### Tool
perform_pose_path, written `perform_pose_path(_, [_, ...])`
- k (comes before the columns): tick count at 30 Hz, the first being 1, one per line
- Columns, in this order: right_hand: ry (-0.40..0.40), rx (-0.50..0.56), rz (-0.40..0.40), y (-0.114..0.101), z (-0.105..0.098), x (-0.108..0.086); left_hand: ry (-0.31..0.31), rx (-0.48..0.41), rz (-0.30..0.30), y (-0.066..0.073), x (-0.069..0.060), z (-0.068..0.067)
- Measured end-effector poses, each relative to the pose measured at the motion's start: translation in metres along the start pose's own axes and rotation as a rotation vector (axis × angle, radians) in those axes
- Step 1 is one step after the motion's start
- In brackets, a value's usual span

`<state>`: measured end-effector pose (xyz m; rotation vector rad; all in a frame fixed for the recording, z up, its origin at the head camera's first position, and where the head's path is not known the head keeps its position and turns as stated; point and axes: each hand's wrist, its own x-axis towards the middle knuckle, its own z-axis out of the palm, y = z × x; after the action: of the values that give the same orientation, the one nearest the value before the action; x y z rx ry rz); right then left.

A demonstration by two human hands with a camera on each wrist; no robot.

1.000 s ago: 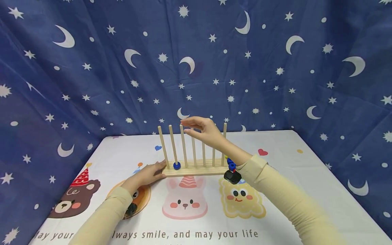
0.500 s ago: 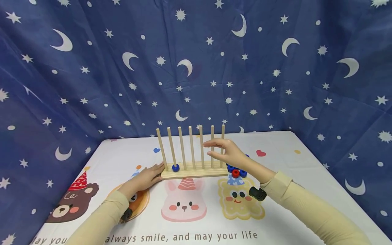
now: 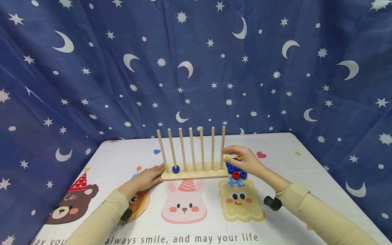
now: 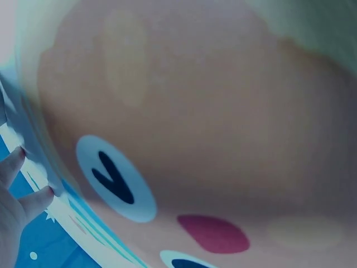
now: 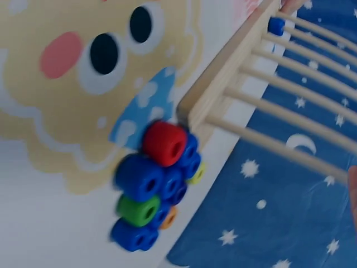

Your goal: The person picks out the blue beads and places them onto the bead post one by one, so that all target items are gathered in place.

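Note:
A wooden base (image 3: pixel 196 173) bears a row of upright pegs, and one blue bead (image 3: pixel 176 169) sits low on the second peg from the left. My left hand (image 3: pixel 143 179) lies with its fingers at the base's left end. Beyond the right end, my right hand (image 3: pixel 246 161) hovers with fingers apart and holds nothing, above a cluster of beads. In the right wrist view a red bead (image 5: pixel 165 143), a green bead (image 5: pixel 138 209) and several blue ones lie packed together beside the base's end (image 5: pixel 192 109).
The white tablecloth (image 3: pixel 294 163) carries printed cartoon figures and lettering. A dark blue curtain (image 3: pixel 196 68) with moons and stars hangs behind the table. Small black devices are on both wrists.
My right hand has moved right and down, from over the pegs to the bead cluster, uncovering the pegs. The left hand has stayed at the base's left end.

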<state>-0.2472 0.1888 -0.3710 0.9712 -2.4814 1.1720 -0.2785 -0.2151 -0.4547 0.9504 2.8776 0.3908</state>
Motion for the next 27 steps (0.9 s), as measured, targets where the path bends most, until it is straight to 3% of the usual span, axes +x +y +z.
perform_pose_path(6, [0.036,0.019,0.071,0.014,-0.009,-0.009,0.011,0.006,0.001,0.0,-0.001,0.002])
perform_pose_path(15, [0.106,-0.021,0.075,0.037,-0.024,-0.017,0.032,0.007,0.014,0.001,0.002,0.001])
perform_pose_path(22, [0.12,-0.031,0.076,0.054,-0.033,-0.023,0.031,-0.031,0.014,0.001,0.006,0.0])
perform_pose_path(27, [0.117,-0.018,0.141,0.064,-0.035,-0.025,0.022,-0.044,-0.003,-0.001,0.002,0.002])
